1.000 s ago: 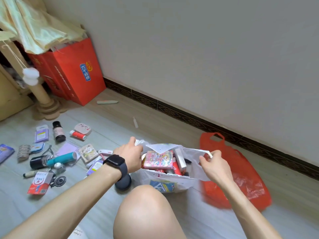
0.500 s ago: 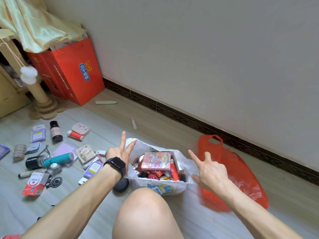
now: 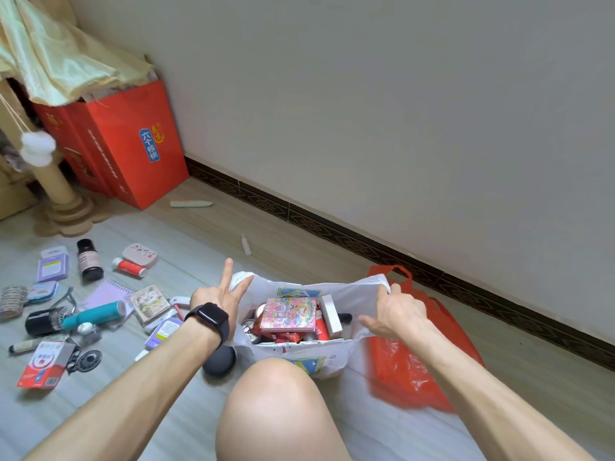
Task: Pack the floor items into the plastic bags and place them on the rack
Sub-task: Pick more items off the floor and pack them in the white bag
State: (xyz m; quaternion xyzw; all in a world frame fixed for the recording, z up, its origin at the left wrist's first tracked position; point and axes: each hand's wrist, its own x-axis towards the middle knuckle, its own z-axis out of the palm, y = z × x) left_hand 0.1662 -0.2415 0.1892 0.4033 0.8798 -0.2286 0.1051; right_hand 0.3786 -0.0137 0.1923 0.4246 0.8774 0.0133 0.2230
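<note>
head view: person crouched over the floor, one bare knee (image 3: pixel 283 404) low in centre.
hands: two in frame.
left hand (image 3: pixel 216 296): watch on wrist; index and middle fingers straight, spread in a v; left handle of the white bag (image 3: pixel 332 357) sat between them; no curl round it seen.
right hand (image 3: pixel 396 311): fingers curled, pinching white bag's right handle, held up.
plastic bags: two, both on floor.
white bag position: stood open between the two hands, just beyond the knee.
contents counted: one pink printed box (image 3: pixel 289 315) on top, one white box (image 3: pixel 331 316) and one red tube (image 3: pixel 321 327) beside it; rest jumbled, could not count.
red bag (image 3: pixel 409 371): lay slack just right of white bag; one handle loop showing.
loose items, left of white bag: one dark bottle (image 3: pixel 88 259), one teal tube (image 3: pixel 95 314), one purple notepad (image 3: pixel 106 294), one red-and-white carton (image 3: pixel 45 364); others too small to tell.
near wall: one pale stick (image 3: pixel 191 203), one small vial (image 3: pixel 246 244), well apart from the pile.
red paper carriers (image 3: pixel 139 144): two, side by side, far left.
</note>
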